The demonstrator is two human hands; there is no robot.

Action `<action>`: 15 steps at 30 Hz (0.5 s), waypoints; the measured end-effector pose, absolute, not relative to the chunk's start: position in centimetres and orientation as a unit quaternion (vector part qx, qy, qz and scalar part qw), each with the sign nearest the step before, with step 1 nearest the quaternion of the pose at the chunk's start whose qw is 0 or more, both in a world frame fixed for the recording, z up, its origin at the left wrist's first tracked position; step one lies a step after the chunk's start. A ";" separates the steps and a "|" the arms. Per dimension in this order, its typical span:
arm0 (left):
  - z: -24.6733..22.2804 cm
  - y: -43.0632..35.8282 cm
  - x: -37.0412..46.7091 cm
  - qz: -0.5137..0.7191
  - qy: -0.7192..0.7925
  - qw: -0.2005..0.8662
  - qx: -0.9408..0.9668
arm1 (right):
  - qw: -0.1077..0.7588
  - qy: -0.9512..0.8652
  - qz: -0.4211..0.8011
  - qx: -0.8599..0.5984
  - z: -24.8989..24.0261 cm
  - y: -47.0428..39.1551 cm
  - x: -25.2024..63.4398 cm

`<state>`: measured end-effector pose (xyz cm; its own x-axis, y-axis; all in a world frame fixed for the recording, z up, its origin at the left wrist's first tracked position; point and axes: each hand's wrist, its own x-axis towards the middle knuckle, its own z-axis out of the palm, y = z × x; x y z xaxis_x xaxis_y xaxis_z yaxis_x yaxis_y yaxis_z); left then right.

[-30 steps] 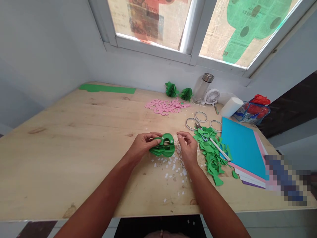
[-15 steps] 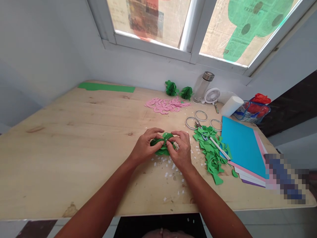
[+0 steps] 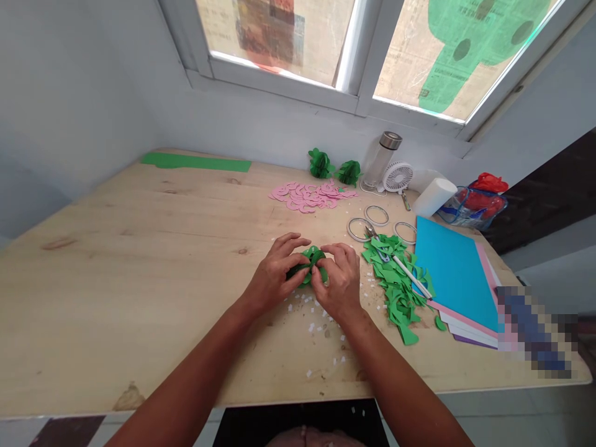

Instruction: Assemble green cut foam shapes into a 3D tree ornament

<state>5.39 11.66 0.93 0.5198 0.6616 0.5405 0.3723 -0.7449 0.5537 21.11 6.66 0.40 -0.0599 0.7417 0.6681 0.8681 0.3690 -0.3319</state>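
Observation:
Between my two hands is a layered green paper shape, with curved, folded petals like the finished green pieces at the back. My left hand pinches its left side, thumb and fingers closed on the paper. On the right side my right hand grips it, thumb and fingertips near the middle fold. The fingers hide much of the paper. Small white paper bits lie scattered under and in front of the hands. Two puffed green paper pieces stand near the wall.
Right of my hands lies a heap of green scraps with a white pen and scissors. Around them are tape rolls, blue paper, pink cutouts, a bottle, a fan and a green strip.
The green paper has turned and folded closer between my fingers, so less of its lower part shows. My left fingers have lifted slightly. The view has shifted a little.

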 end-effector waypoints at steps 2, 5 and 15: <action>1.0 11.6 5.4 0.384 0.300 0.186 0.853 | 0.401 -0.727 -0.079 -0.552 0.4 6.6 21.1; 1.2 11.5 5.4 0.381 0.299 0.194 0.853 | 0.405 -0.730 -0.073 -0.546 0.4 6.6 21.2; 1.6 11.7 4.8 0.371 0.289 0.244 0.848 | 0.404 -0.746 -0.019 -0.529 0.5 6.7 21.6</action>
<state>4.80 11.67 1.62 0.5574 0.6719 0.4877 0.3095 -0.7133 0.6288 21.56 6.69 0.53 -0.1134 0.7743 0.6225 0.8048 0.4390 -0.3994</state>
